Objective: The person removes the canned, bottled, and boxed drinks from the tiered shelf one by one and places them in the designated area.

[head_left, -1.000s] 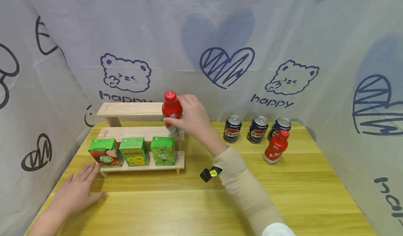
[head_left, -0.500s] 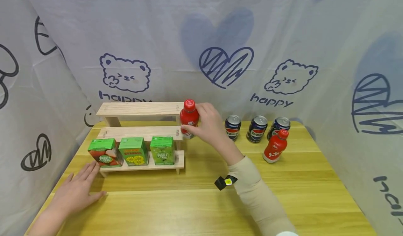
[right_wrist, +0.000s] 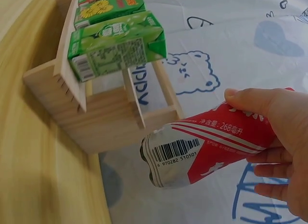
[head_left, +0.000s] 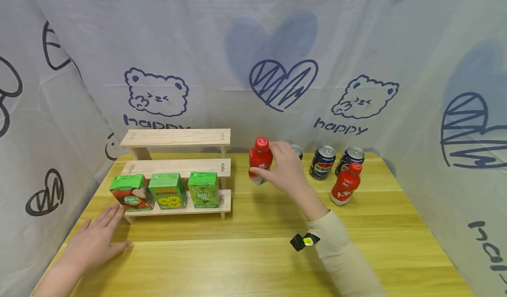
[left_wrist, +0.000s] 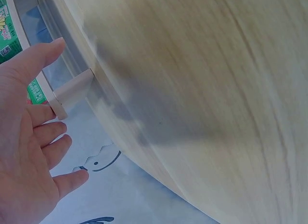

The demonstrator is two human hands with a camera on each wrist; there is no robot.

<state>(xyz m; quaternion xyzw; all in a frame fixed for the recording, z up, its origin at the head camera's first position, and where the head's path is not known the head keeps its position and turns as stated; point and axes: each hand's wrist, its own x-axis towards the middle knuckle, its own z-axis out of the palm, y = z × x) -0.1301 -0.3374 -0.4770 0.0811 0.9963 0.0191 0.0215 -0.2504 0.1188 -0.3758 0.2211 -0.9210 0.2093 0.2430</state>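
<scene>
A red bottle [head_left: 260, 160] with a red screw cap is held upright in the right hand [head_left: 287, 171], above the surface [head_left: 253, 253] and just to the right of the wooden stepped shelf [head_left: 176, 167]. The grip of that hand is closed around the bottle's body, fingers and thumb curled about it. From the right wrist view, the bottle [right_wrist: 211, 144] is seen to wear a red sleeve with white stripes, white print and a barcode panel near its pale, lobed base.

The left hand [head_left: 93, 244] is laid flat on the surface, fingers straight and spread, just in front of the shelf's left end; nothing is held by it.

The surface is a yellow-toned wooden tabletop with visible grain. On the shelf's lowest step three green drink cartons [head_left: 166, 191] are stood side by side; its two upper steps are bare wood. To the right of the shelf, beyond the held bottle, dark blue cans [head_left: 322, 162] are lined up near the back edge, one partly hidden by the hand, and a second red bottle [head_left: 346, 184] is stood in front of them.

The shelf and surface are enclosed by a pale cloth backdrop [head_left: 253, 46] printed with dark blue bears, scribbled hearts and the word "happy".
</scene>
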